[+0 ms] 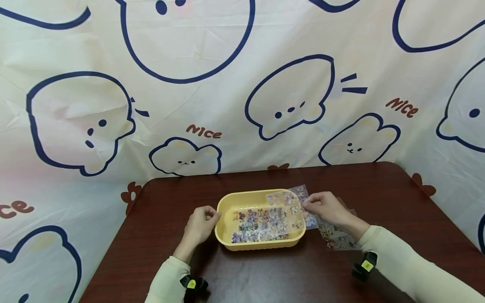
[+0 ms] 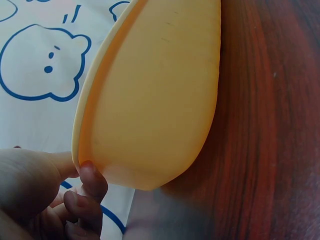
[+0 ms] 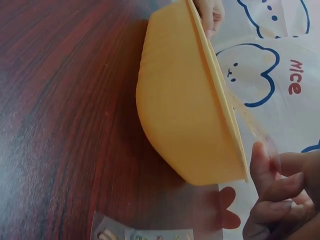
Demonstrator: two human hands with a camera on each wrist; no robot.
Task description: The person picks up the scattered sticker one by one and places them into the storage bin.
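A yellow plastic basin (image 1: pixel 227 239) stands on the table, with several small colourful character stickers (image 1: pixel 246 229) visible in it. My left hand (image 1: pixel 201 223) pinches the basin's left rim; the left wrist view shows thumb and index finger on either side of that rim. At the opposite end, my right hand (image 1: pixel 329 207) pinches the edge of a clear sticker sheet (image 1: pixel 293 212), which extends over the basin's right part. From the right wrist view the held sheet (image 3: pixel 254 121) appears edge-on, slanting above the rim.
Another clear sticker sheet (image 1: pixel 311 221) lies by the basin's right end, and more sheets (image 1: pixel 339 240) lie beneath the right forearm. The dark reddish-brown table (image 1: pixel 182 189) meets a white cloth backdrop (image 1: pixel 235 109) printed with cartoon animals. Each wrist wears a small black camera.
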